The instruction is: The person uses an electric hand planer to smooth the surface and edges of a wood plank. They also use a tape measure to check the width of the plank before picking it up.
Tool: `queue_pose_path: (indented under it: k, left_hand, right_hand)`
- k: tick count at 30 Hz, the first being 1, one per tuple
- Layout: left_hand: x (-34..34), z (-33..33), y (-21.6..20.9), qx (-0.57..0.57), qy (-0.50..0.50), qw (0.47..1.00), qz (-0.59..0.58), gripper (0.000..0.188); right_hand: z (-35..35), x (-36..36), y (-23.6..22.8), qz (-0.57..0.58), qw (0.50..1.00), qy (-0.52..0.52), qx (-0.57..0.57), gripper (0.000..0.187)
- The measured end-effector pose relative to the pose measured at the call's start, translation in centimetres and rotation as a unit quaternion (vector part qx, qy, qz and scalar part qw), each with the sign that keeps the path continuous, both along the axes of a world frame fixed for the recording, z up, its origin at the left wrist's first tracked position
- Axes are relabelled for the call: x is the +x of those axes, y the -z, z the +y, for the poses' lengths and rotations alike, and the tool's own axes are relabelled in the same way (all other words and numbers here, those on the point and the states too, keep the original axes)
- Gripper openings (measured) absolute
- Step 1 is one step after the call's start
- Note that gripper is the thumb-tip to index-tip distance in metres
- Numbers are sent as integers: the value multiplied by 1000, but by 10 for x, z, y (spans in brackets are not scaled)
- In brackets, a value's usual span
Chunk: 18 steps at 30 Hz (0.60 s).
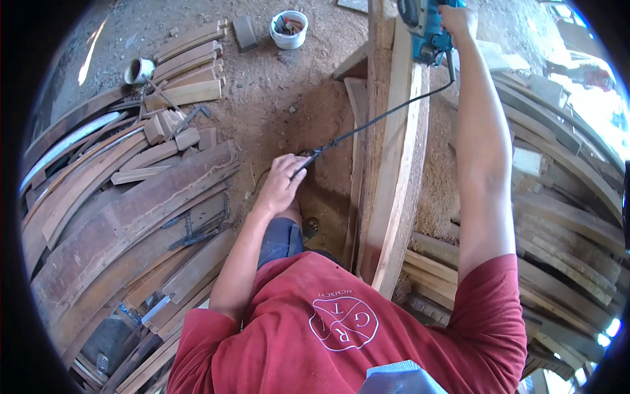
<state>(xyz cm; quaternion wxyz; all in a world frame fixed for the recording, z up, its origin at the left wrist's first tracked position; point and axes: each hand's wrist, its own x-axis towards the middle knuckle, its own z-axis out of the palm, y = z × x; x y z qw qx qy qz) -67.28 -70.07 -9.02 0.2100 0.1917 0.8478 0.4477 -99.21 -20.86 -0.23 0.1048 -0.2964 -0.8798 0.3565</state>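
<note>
My right hand [459,23], at the end of the outstretched arm, is wrapped round the handle of a teal electric planer [426,41]. The planer rests near the far end of a long wooden beam [386,171], whose top face is pale. From the back of the tool a black power cord [384,117] runs down to the left across the beam. My left hand [281,185] grips this cord with curled fingers, above my left leg and to the left of the beam. Part of the cord beyond that hand is hidden.
Stacked boards [131,210] fill the left side, with a clamp [190,233] on them. Cut wood blocks [190,62] and a white bucket [289,29] stand farther off on the dusty ground. More planks [564,230] lie to the right, beside wood shavings [436,203].
</note>
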Motion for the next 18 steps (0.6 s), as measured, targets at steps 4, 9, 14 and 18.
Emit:
queue_pose_path:
  k: [4,9,14,18]
  left_hand:
    - [36,-41,8,4,-35,999,27,35]
    - [85,-68,15,17,-6,999,27,34]
    - [153,-60,-2,-55,150,985,64,39]
    - [214,-36,-6,-10,256,966,38,40]
  right_hand:
    - [-68,141,-33,-59,995,-16,76,27]
    - [-163,413,-64,41,996,-25,74,17]
    - [-261,699,-89,-59,994,81,-43,28]
    - [-303,796,-91,-70,989,121,-47,35]
